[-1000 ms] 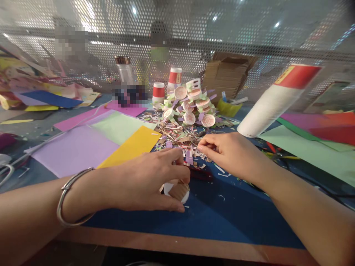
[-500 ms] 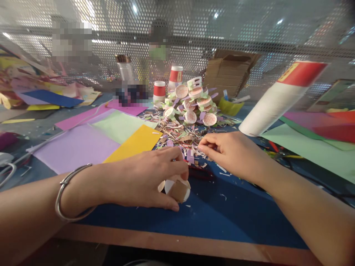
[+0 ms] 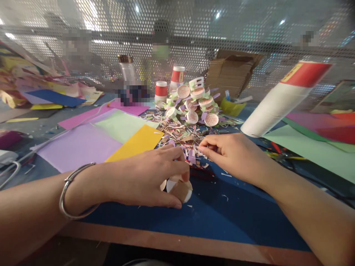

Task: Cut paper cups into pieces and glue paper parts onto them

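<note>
A small white round piece with a brown paper patch (image 3: 181, 191) lies on the blue mat, low in the middle of the view. My left hand (image 3: 155, 177) curves over it, with the thumb at its near edge and the fingers bent down on its far side. Part of the piece is hidden under that hand. Farther right, my right hand (image 3: 224, 149) is closed in a pinch at the edge of a heap of paper scraps (image 3: 185, 138). What sits between its fingertips is too small to make out.
Behind the scraps is a pile of round paper pieces with coloured tabs (image 3: 191, 105). Paper cups (image 3: 161, 90) stand behind it, and a tall leaning cup stack (image 3: 277, 103) rises at right. Purple paper (image 3: 77, 146) and a yellow sheet (image 3: 135, 142) lie left; a cable (image 3: 332, 190) lies right.
The view has shifted slightly. The patched round piece has turned a little under my left hand, and the left thumb now touches its edge. My right hand keeps its pinch.
</note>
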A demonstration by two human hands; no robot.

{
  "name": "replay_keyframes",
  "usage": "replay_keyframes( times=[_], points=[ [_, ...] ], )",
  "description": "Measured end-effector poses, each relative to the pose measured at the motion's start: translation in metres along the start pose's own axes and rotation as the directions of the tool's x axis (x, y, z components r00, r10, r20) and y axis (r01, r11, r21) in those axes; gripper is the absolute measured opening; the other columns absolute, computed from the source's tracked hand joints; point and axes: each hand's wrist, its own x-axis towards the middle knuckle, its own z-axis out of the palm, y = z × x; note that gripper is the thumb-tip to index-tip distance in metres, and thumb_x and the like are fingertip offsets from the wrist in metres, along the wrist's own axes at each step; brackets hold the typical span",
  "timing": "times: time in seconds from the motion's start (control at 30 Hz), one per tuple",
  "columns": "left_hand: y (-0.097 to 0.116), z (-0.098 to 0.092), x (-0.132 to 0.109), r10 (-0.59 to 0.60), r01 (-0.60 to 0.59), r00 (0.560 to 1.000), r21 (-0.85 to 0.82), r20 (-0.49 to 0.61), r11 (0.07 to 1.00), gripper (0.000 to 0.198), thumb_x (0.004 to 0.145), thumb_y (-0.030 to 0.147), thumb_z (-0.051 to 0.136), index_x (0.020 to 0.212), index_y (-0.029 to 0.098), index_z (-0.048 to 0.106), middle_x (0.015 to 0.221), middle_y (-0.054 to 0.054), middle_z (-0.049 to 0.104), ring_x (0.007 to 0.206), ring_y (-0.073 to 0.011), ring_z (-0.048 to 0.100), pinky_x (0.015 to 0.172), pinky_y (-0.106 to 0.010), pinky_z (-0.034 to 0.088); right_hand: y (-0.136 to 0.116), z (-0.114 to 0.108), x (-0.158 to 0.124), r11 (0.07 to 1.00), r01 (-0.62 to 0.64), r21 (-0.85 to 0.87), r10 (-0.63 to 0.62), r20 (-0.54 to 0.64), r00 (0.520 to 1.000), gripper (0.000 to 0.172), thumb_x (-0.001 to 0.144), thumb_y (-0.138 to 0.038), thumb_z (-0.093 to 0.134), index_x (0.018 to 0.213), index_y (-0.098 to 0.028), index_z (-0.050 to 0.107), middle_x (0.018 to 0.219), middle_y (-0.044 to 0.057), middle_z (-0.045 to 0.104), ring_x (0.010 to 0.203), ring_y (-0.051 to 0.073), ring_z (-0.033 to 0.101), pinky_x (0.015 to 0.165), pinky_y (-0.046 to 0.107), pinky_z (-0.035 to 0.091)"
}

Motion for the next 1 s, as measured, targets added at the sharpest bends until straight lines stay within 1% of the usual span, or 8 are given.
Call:
replay_keyframes(
  times=[0.27,0.4,0.5,0.6,0.7,0.8,0.87,1.0],
  points=[
    [-0.001,-0.001,0.0,-0.02,0.022,1.0,-0.093,0.017,0.995,0.034,0.075,0.023,0.083,0.101,0.02,0.062,0.104,-0.001,0.061,0.095,-0.019,0.058,0.083,-0.03,0.044,-0.005,-0.004,-0.003,0.997,0.039,0.067,-0.044,0.085,0.995,0.023,0.095,-0.032,0.056,0.079,-0.023,0.07,0.062,-0.003,0.064,0.055,0.014,0.054,0.054,0.027,0.033],
    [0.0,-0.003,-0.001,-0.036,0.037,0.999,-0.088,0.013,0.995,0.034,0.075,0.021,0.081,0.104,0.021,0.063,0.112,-0.003,0.058,0.101,-0.0199,0.058,0.088,-0.031,0.046,-0.009,-0.002,-0.005,0.982,0.161,0.099,-0.181,0.246,0.952,0.019,0.094,-0.036,0.06,0.084,-0.022,0.068,0.078,0.0,0.071,0.069,0.017,0.062,0.061,0.028,0.038],
    [0.001,-0.006,-0.002,-0.028,0.025,0.999,-0.108,-0.026,0.994,0.033,0.073,0.022,0.082,0.1,0.02,0.064,0.11,-0.003,0.06,0.102,-0.0197,0.058,0.088,-0.031,0.046,-0.011,0.001,-0.007,0.967,0.239,0.09,-0.254,0.257,0.932,0.015,0.092,-0.035,0.065,0.089,-0.02,0.066,0.089,0.003,0.072,0.08,0.019,0.065,0.066,0.029,0.041],
    [-0.002,-0.011,-0.001,-0.039,0.003,0.991,-0.26,-0.131,0.966,0.025,0.077,0.019,0.078,0.095,0.02,0.061,0.094,0.001,0.067,0.09,-0.0151,0.061,0.08,-0.028,0.047,-0.013,0.001,-0.009,0.965,0.253,0.069,-0.262,0.249,0.932,0.013,0.089,-0.033,0.068,0.092,-0.021,0.066,0.091,0.002,0.071,0.078,0.019,0.064,0.064,0.028,0.04],
    [-0.011,-0.012,0.002,-0.097,-0.045,0.961,-0.495,-0.257,0.868,0.018,0.082,0.021,0.074,0.09,0.019,0.057,0.08,0.003,0.066,0.075,-0.0114,0.062,0.069,-0.025,0.048,-0.015,-0.001,-0.01,0.962,0.273,0.009,-0.266,0.247,0.932,0.011,0.087,-0.03,0.067,0.091,-0.02,0.065,0.087,0.002,0.07,0.072,0.018,0.062,0.061,0.028,0.038],
    [-0.021,-0.01,0.007,-0.194,-0.026,0.937,-0.614,-0.289,0.789,0.015,0.084,0.025,0.071,0.088,0.018,0.058,0.075,0.003,0.064,0.067,-0.0107,0.061,0.062,-0.024,0.049,-0.018,-0.002,-0.011,0.945,0.325,-0.026,-0.309,0.247,0.919,0.011,0.088,-0.029,0.062,0.086,-0.019,0.062,0.085,0.003,0.068,0.073,0.019,0.062,0.063,0.029,0.038],
    [-0.025,-0.008,0.01,-0.223,0.006,0.914,-0.538,-0.34,0.843,0.011,0.085,0.025,0.069,0.091,0.018,0.063,0.077,0.001,0.066,0.069,-0.0112,0.061,0.063,-0.025,0.048,-0.019,-0.002,-0.011,0.942,0.335,-0.034,-0.318,0.245,0.916,0.01,0.088,-0.028,0.06,0.084,-0.019,0.061,0.083,0.003,0.068,0.071,0.019,0.061,0.061,0.029,0.037],
    [-0.028,-0.005,0.011,-0.176,0.093,0.881,-0.204,-0.44,0.974,0.013,0.086,0.024,0.066,0.098,0.02,0.07,0.09,-0.002,0.068,0.081,-0.0147,0.062,0.069,-0.028,0.048,-0.02,-0.001,-0.012,0.936,0.353,-0.01,-0.343,0.209,0.916,0.005,0.086,-0.021,0.057,0.086,-0.021,0.062,0.086,0.001,0.069,0.072,0.018,0.061,0.061,0.029,0.036]
  ],
)
